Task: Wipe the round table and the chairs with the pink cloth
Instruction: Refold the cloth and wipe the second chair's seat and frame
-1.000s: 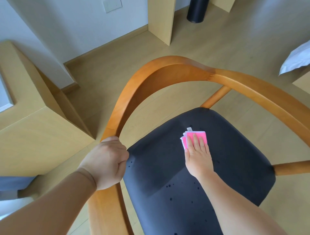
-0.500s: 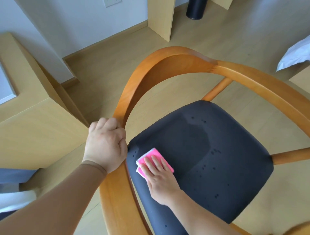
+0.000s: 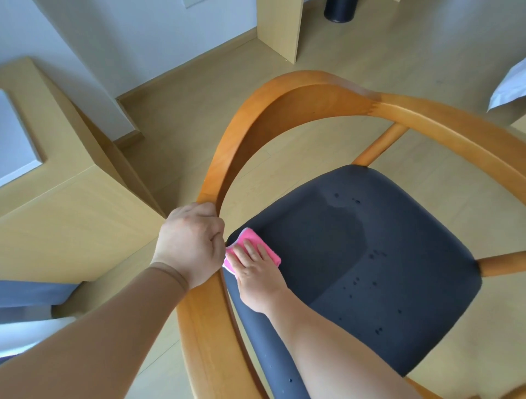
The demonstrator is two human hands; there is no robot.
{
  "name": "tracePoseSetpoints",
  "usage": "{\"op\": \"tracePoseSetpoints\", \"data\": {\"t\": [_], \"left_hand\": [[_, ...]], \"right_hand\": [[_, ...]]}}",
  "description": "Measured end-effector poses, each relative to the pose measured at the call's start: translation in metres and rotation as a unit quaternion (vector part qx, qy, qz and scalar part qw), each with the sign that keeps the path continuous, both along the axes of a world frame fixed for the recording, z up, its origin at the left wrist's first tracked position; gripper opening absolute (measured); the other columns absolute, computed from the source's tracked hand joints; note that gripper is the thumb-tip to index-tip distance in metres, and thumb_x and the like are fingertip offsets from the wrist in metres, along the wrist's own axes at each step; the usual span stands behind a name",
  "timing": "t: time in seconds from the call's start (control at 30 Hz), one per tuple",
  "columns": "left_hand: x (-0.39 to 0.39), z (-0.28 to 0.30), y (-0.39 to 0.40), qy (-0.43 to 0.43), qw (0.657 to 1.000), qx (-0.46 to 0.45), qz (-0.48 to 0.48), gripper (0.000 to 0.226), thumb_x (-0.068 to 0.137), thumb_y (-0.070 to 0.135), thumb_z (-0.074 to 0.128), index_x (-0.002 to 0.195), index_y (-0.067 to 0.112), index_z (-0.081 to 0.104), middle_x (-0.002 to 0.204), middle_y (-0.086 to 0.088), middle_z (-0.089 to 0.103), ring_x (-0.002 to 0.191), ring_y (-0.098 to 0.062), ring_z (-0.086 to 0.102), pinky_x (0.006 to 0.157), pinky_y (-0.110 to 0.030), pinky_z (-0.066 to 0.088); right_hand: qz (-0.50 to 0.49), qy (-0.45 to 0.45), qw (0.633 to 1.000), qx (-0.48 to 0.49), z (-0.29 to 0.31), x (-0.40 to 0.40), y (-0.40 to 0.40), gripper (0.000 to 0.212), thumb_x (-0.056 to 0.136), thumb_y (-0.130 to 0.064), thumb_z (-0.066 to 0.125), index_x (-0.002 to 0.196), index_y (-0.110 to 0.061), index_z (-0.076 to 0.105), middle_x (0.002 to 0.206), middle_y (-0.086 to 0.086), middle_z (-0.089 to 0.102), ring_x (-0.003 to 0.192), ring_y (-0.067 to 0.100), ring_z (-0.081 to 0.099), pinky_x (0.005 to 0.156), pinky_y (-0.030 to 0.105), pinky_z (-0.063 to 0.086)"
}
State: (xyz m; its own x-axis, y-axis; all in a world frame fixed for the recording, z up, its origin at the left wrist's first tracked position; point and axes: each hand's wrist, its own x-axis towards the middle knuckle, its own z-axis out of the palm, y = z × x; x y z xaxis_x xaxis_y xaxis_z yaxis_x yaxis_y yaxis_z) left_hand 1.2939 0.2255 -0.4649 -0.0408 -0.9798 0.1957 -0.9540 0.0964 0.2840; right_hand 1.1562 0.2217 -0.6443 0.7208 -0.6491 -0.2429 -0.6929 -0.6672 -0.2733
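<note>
a: any writing we can read? we see no legible brand or label — the pale plate [image 3: 196,2] on the wall at twelve o'clock is cut off by the frame edge and looks blank.

b: agreed. so, the pink cloth [image 3: 257,245]: we see it folded into a small thick pad, bright pink with a paler edge toward nine o'clock. it lies flat on the dark seat [image 3: 370,270] of the chair [image 3: 284,114], at the seat's corner toward nine o'clock, just beside the curved wooden rail.

a: and our right hand [image 3: 253,273]?

b: it lies on top of the cloth with fingers straight and together, pressing it down on the cushion — nothing curled round it. the fingertips point to about eleven o'clock.

a: our left hand [image 3: 190,245] is closed round the chair's rail, knuckles up, gripping the wood just at nine o'clock of the cloth; a tan sleeve [image 3: 113,327] covers that forearm to the wrist.

b: the seat shows small dark spots scattered toward three and five o'clock, and a darker patch across its middle.

a: around us: a light wooden cabinet [image 3: 71,222] at nine o'clock, a black cylindrical bin [image 3: 340,10] at one o'clock, something white [image 3: 509,88] at two o'clock.
</note>
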Motion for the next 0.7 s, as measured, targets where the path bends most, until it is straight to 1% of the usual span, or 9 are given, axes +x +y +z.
{"op": "tracePoseSetpoints", "data": {"t": [0.13, 0.27, 0.37, 0.47, 0.53, 0.6, 0.63, 0.7], "left_hand": [[-0.004, 0.004, 0.001, -0.005, 1.0, 0.011, 0.005, 0.026, 0.072, 0.002, 0.045, 0.054, 0.01, 0.061, 0.059, 0.001, 0.046, 0.059, -0.014, 0.039, 0.063, -0.025, 0.036], [-0.009, 0.009, 0.004, -0.031, 0.999, 0.032, -0.006, 0.027, 0.079, -0.002, 0.049, 0.06, 0.008, 0.064, 0.062, -0.001, 0.046, 0.06, -0.018, 0.043, 0.064, -0.031, 0.042], [-0.013, 0.01, 0.011, -0.049, 0.997, 0.046, -0.025, 0.022, 0.082, 0.003, 0.053, 0.065, 0.009, 0.066, 0.065, 0.0, 0.045, 0.064, -0.019, 0.044, 0.067, -0.035, 0.044], [-0.018, 0.007, 0.025, -0.065, 0.996, 0.047, -0.046, 0.026, 0.085, 0.007, 0.048, 0.07, 0.011, 0.068, 0.067, 0.001, 0.046, 0.069, -0.019, 0.044, 0.068, -0.031, 0.039], [-0.023, 0.004, 0.038, -0.076, 0.993, 0.055, -0.068, 0.032, 0.086, 0.009, 0.042, 0.071, 0.012, 0.07, 0.066, 0.0, 0.05, 0.069, -0.021, 0.044, 0.067, -0.033, 0.04], [-0.029, 0.004, 0.05, -0.083, 0.991, 0.063, -0.088, 0.037, 0.085, 0.012, 0.036, 0.068, 0.013, 0.069, 0.064, 0.0, 0.049, 0.068, -0.021, 0.042, 0.065, -0.035, 0.039], [-0.034, 0.004, 0.056, -0.087, 0.99, 0.063, -0.095, 0.038, 0.084, 0.013, 0.034, 0.065, 0.014, 0.067, 0.062, 0.001, 0.047, 0.067, -0.021, 0.04, 0.064, -0.034, 0.036], [-0.045, 0.005, 0.067, -0.108, 0.986, 0.066, -0.108, 0.039, 0.083, 0.013, 0.03, 0.062, 0.016, 0.063, 0.061, 0.002, 0.044, 0.066, -0.02, 0.038, 0.065, -0.031, 0.028]], "right_hand": [[0.023, -0.019, 0.999, -0.013, 0.0, -0.014, 0.018, 0.065, 0.097, -0.015, 0.038, 0.153, -0.018, 0.005, 0.16, 0.002, 0.008, 0.148, 0.026, -0.005, 0.117, 0.038, -0.012], [0.025, -0.028, 0.999, -0.018, -0.001, -0.037, 0.045, 0.063, 0.097, -0.015, 0.04, 0.152, -0.019, 0.01, 0.16, 0.001, 0.01, 0.148, 0.026, -0.001, 0.117, 0.037, -0.01], [0.024, -0.03, 0.999, -0.026, 0.0, -0.055, 0.065, 0.062, 0.098, -0.016, 0.04, 0.153, -0.02, 0.011, 0.16, 0.0, 0.012, 0.148, 0.026, 0.002, 0.116, 0.036, -0.013], [0.033, -0.017, 0.999, -0.017, 0.006, -0.075, 0.089, 0.061, 0.096, -0.015, 0.043, 0.152, -0.018, 0.018, 0.159, 0.002, 0.018, 0.147, 0.028, 0.008, 0.119, 0.04, -0.004], [0.048, -0.004, 0.999, -0.008, 0.01, -0.091, 0.106, 0.06, 0.096, -0.015, 0.044, 0.151, -0.018, 0.021, 0.158, 0.002, 0.02, 0.147, 0.029, 0.01, 0.12, 0.042, 0.003], [0.059, 0.005, 0.998, -0.022, 0.014, -0.109, 0.124, 0.06, 0.092, -0.018, 0.052, 0.148, -0.019, 0.03, 0.154, 0.001, 0.03, 0.144, 0.029, 0.023, 0.12, 0.043, 0.013], [0.064, 0.01, 0.997, -0.03, 0.017, -0.119, 0.132, 0.06, 0.089, -0.019, 0.056, 0.145, -0.02, 0.035, 0.151, 0.001, 0.035, 0.142, 0.028, 0.029, 0.119, 0.042, 0.017], [0.072, 0.013, 0.997, -0.029, 0.019, -0.137, 0.148, 0.061, 0.085, -0.02, 0.059, 0.143, -0.021, 0.04, 0.147, -0.001, 0.041, 0.139, 0.026, 0.035, 0.118, 0.041, 0.021]]}}
